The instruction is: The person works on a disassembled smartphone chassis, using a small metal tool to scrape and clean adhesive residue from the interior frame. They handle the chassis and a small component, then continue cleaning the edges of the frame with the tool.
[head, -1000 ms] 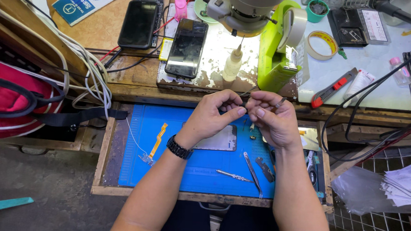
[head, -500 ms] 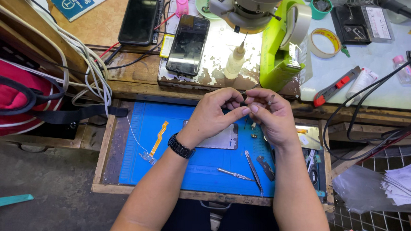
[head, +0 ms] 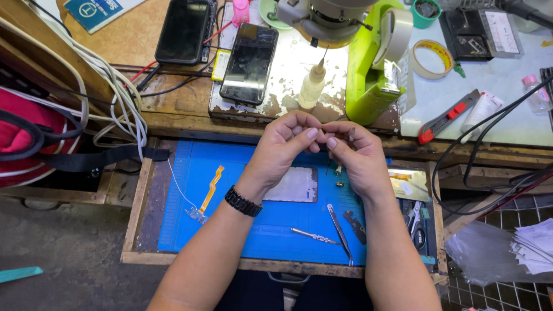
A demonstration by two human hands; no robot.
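My left hand (head: 284,146) and my right hand (head: 355,158) meet fingertip to fingertip above a blue work mat (head: 224,190) that lies in an open wooden drawer (head: 136,217). Both pinch a small item between them, too small to make out. A thin metal piece pokes out between my right fingers. A black watch (head: 243,202) is on my left wrist. Under the hands lies a phone frame (head: 297,187), partly hidden. A small round part (head: 339,184) sits on the mat below my right hand.
On the mat are an orange flex cable (head: 212,187), tweezers (head: 340,231) and a small metal tool (head: 313,236). The bench above holds two dark phones (head: 250,62) (head: 182,30), a small dropper bottle (head: 311,86), a green microscope stand (head: 372,72), tape rolls (head: 431,58) and a red utility knife (head: 445,117). Cables hang at the left.
My fingertips have drawn closer together and now touch. The hands stay over the same spot on the mat.
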